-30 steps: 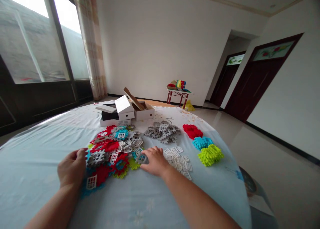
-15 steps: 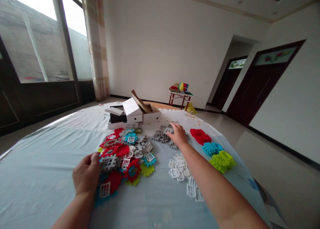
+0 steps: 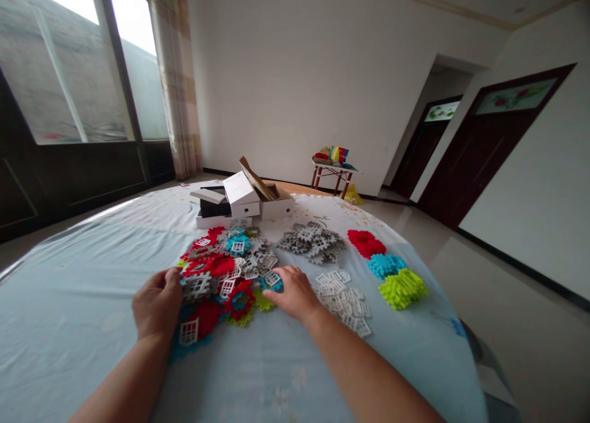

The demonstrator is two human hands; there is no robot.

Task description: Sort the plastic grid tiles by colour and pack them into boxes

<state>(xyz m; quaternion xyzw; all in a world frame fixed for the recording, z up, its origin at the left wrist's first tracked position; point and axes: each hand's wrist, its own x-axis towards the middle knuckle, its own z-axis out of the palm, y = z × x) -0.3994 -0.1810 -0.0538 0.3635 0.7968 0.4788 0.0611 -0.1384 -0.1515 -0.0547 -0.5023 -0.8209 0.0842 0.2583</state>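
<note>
A mixed pile of red, blue, green, grey and white plastic pieces lies on the cloth-covered table. My left hand is closed at the pile's left edge, beside a grey piece; what its fingers hold, if anything, is hidden. At the right edge of the pile, my right hand has its fingers apart, next to a blue piece with a white window piece on it. White window pieces are spread to the right of that hand. Behind them sits a heap of grey pieces.
Red, blue and green stacks stand in a slanting row at the right. White boxes lie at the back of the table. A small side table stands by the wall.
My right hand has moved from the grey heap towards me and left, to the mixed pile. My left hand has stayed at the pile's left edge. The view has shifted slightly.
</note>
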